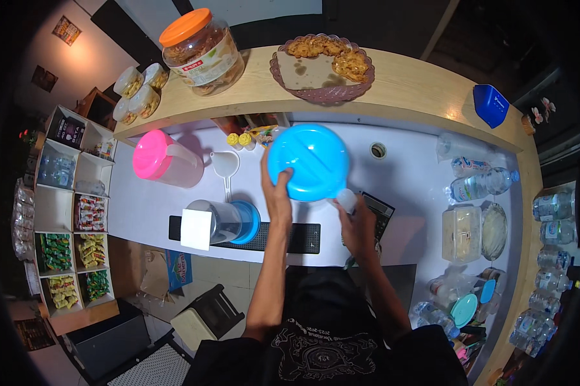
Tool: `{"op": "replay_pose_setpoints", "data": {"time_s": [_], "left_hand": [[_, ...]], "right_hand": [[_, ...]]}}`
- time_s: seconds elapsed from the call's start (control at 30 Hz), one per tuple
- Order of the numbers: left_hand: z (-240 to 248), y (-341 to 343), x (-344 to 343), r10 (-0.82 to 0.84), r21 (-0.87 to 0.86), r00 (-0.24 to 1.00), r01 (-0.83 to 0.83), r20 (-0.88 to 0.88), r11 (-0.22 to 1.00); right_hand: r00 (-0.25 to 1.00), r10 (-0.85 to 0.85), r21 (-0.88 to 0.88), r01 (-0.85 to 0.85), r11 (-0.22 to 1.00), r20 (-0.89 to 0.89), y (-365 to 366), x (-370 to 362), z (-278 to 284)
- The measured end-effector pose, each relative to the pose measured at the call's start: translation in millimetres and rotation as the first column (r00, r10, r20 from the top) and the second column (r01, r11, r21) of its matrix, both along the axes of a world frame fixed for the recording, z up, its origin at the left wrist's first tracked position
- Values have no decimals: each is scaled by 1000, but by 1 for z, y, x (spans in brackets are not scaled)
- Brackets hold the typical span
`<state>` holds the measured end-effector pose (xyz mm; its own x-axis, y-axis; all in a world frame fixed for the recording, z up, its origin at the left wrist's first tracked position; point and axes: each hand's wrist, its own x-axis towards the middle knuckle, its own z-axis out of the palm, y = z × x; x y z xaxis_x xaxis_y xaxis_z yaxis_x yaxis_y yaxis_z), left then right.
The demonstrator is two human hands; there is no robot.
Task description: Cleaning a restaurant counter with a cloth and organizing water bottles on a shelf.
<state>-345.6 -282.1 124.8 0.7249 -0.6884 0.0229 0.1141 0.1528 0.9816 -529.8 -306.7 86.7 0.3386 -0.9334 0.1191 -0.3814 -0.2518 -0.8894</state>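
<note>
My left hand (276, 190) grips the left edge of a round blue lid (308, 161) and holds it up over the white counter (406, 174). My right hand (357, 226) is closed around a small clear cup or bottle (346, 199) just below the lid's right edge. A black calculator (381, 209) lies under and beside that hand. A clear jug lying on its side with a blue lid (229, 222) and a white paper label rests on a black rubber mat (303, 238) to the left of my left forearm.
A pink-lidded pitcher (164, 161) and white funnel (226, 165) stand at the left. On the wooden shelf (418, 83) sit an orange-lidded snack jar (203, 48), a plate of crackers (322, 64) and a blue box (490, 105). Water bottles (483, 184) and food tubs (461, 233) crowd the right. Snack shelves stand at left.
</note>
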Motion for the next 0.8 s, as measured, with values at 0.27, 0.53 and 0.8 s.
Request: {"op": "replay_pose_setpoints", "data": {"time_s": [0.27,0.53,0.8], "left_hand": [[-28,25,63,196,78,981,-196,-2,978],[-45,33,87,241,84,968,-236,-62,968],[-42,31,88,283,-6,957,-284,-58,959]], "right_hand": [[936,262,-61,-255,965,236,-5,74,-38],[947,294,56,-303,951,132,-3,96,-39],[939,268,-1,-275,962,216,-2,110,-47]]}}
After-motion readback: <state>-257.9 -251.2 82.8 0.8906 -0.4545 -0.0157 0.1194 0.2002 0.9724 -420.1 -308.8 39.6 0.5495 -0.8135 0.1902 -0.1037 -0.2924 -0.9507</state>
